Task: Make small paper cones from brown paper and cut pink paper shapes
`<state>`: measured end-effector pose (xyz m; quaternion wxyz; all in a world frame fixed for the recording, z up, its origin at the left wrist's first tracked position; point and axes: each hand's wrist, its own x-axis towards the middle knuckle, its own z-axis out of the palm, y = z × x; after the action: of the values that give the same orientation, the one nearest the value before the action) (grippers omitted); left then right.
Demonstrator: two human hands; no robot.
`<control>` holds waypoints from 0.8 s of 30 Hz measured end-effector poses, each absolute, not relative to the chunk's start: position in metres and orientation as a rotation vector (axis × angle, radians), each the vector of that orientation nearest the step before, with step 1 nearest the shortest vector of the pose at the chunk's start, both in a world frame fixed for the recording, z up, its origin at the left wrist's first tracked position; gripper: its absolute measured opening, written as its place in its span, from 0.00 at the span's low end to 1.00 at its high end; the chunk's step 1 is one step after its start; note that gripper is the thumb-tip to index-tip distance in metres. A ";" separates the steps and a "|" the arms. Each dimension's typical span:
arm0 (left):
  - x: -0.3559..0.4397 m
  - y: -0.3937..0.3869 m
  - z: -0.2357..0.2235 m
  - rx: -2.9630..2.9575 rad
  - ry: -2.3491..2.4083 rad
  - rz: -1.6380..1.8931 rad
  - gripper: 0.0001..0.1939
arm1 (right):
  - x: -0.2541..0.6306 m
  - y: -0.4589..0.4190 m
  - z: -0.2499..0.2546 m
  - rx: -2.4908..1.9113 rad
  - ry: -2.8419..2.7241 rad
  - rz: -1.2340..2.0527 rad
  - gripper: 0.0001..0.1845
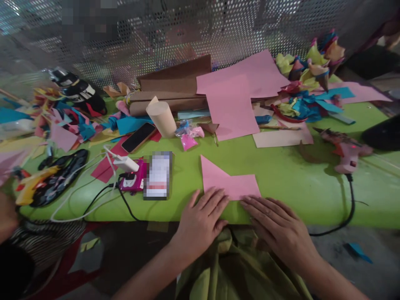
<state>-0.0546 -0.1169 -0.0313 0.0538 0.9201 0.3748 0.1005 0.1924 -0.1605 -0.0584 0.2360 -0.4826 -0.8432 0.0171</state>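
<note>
A folded sheet of pink paper (231, 185) lies flat near the front edge of the green table (281, 166), one pointed corner sticking up at its left. My left hand (204, 216) rests with stretched fingers on the paper's lower left part. On its lower right corner lie the fingertips of my right hand (275, 223), flat and extended. Neither hand grips anything. The palms are over the table's edge, above green cloth on my lap.
Left of the paper are a lit phone (158, 175), a magenta power socket (133, 179) with cables and a dark phone (138, 137). A glue gun (348, 156) stands at the right. Behind lie large pink sheets (233, 104), a paper roll (161, 118) and scraps. Another person's hand (8, 216) shows far left.
</note>
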 end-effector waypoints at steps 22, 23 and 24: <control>-0.041 -0.062 -0.015 2.553 1.200 0.311 0.44 | 0.214 -0.112 -0.062 -1.546 -1.942 0.310 0.37; -0.041 -0.064 -0.016 2.562 1.182 0.331 0.43 | 0.214 -0.114 -0.062 -1.526 -1.907 0.340 0.38; -0.042 -0.068 -0.017 2.580 1.161 0.369 0.42 | 0.213 -0.117 -0.063 -1.501 -1.868 0.357 0.38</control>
<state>-0.0417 -0.0676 -0.0170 0.1437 0.8948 0.4028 0.1280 0.2132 -0.1170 -0.0626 0.3517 -0.5800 -0.7217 0.1380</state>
